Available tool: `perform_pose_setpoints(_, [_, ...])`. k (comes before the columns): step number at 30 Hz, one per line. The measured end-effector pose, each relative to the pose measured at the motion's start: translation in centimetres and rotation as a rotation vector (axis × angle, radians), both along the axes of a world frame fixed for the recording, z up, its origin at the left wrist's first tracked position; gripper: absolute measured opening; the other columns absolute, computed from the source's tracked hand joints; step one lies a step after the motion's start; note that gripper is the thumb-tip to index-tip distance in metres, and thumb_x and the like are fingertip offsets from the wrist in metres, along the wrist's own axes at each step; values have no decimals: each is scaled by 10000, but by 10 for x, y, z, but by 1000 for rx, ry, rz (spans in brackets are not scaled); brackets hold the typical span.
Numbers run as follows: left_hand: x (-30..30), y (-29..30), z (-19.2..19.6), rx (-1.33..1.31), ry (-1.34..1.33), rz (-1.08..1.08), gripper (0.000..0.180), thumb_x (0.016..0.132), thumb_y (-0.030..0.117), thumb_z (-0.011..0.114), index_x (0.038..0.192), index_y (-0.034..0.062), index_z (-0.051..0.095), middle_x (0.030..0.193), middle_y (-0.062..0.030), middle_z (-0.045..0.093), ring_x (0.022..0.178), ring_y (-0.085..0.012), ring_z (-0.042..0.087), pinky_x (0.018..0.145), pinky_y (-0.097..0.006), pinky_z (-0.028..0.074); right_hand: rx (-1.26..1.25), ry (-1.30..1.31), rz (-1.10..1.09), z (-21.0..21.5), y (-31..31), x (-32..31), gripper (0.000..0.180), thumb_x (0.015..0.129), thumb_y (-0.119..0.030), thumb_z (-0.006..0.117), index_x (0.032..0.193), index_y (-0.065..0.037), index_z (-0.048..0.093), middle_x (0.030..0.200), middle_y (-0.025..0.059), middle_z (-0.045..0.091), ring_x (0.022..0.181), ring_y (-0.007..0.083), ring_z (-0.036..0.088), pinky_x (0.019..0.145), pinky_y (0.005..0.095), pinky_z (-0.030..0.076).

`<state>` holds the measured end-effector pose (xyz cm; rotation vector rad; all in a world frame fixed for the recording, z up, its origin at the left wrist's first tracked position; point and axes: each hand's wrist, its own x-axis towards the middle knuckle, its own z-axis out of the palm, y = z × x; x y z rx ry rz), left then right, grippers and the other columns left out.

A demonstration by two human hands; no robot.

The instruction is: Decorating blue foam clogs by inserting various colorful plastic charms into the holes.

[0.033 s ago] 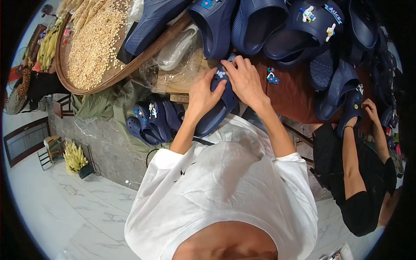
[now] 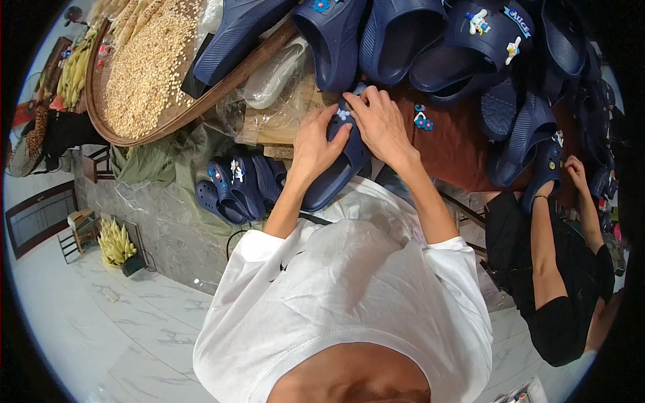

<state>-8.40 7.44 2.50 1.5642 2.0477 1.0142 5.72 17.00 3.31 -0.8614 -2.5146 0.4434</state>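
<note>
Between my hands a navy blue clog (image 2: 339, 171) lies with its heel end toward my white shirt. My left hand (image 2: 314, 142) is closed on its left side, with the thumb lying across the upper. From the right, my right hand (image 2: 383, 129) holds the front part, its fingers bent over the toe. A small pale charm (image 2: 343, 115) sits on the upper between the two hands. To the right, some colourful flower charms (image 2: 423, 121) rest on the reddish-brown surface (image 2: 447, 151). My fingers partly cover the toe.
Several navy clogs (image 2: 403, 40) crowd the far side, some with charms. More clogs (image 2: 245, 185) stand at the left. A round tray (image 2: 113, 139) of corn kernels is at the far left, near clear plastic wrapping (image 2: 272, 77). At the right, a person in black (image 2: 537, 269) handles another clog.
</note>
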Motion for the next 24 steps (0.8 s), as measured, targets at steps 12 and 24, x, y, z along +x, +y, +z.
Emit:
perform_pose_setpoints(12, [10,12,8,-43,-141,110,332,782,195,774,1042,3,699,1005,-168,693,943,-313,685,820,-390,519,-230,134,-7,1,8,7,157,875,-93,659,993,-39,570,966,116,560,925,321,555,811,421,455])
perform_pose_setpoints(24, [12,10,2,55,-230,120,206,796,111,759,945,-9,681,891,-137,686,825,-235,678,760,-327,513,-276,208,-36,-4,9,4,121,865,-92,659,901,-32,560,885,100,577,864,316,561,775,423,447])
